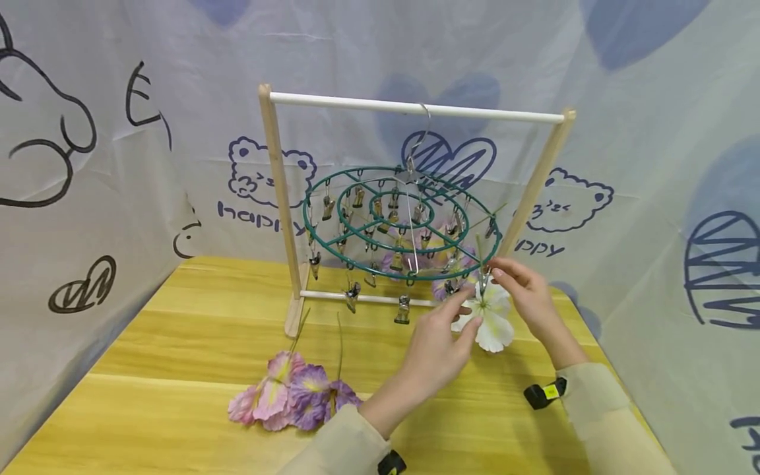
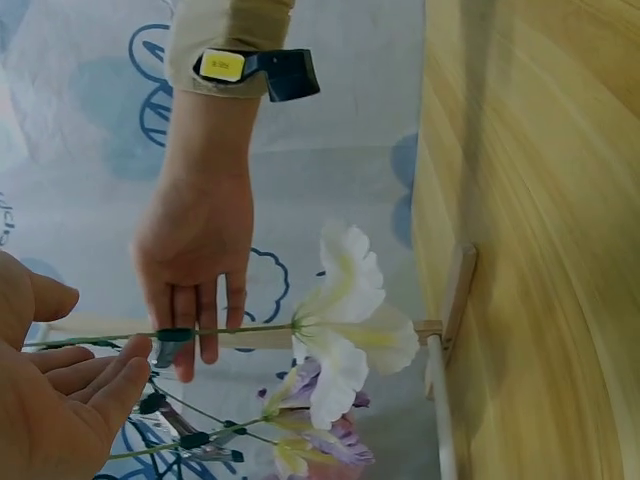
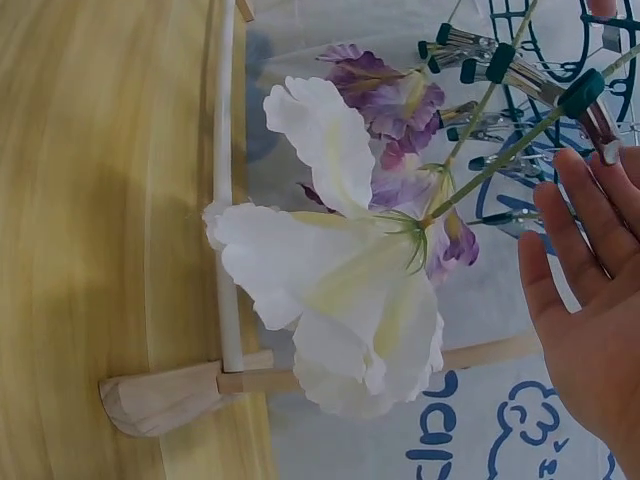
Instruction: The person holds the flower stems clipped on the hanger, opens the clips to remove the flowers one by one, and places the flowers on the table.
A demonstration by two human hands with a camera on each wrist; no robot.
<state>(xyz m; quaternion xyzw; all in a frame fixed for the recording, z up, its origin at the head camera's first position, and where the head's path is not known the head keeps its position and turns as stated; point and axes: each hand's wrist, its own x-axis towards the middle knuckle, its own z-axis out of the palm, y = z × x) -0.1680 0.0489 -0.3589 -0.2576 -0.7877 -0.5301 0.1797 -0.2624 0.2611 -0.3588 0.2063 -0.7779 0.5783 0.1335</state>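
A white artificial flower hangs head-down below the right side of a green ring hanger. Its stem passes through a green-tipped metal clip on the hanger. Just right of this clip is my right hand, fingers extended and fingertips by the clip's metal end; whether they touch it is unclear. My left hand is in front and to the left, its fingers loosely spread beside the flower. In the left wrist view its fingertips come close to the stem and clip, holding nothing visible.
A wooden stand with a white top bar bears the hanger, from which several clips dangle. Purple flowers hang behind the white one. Pink flowers and purple flowers lie on the yellow wood-grain table.
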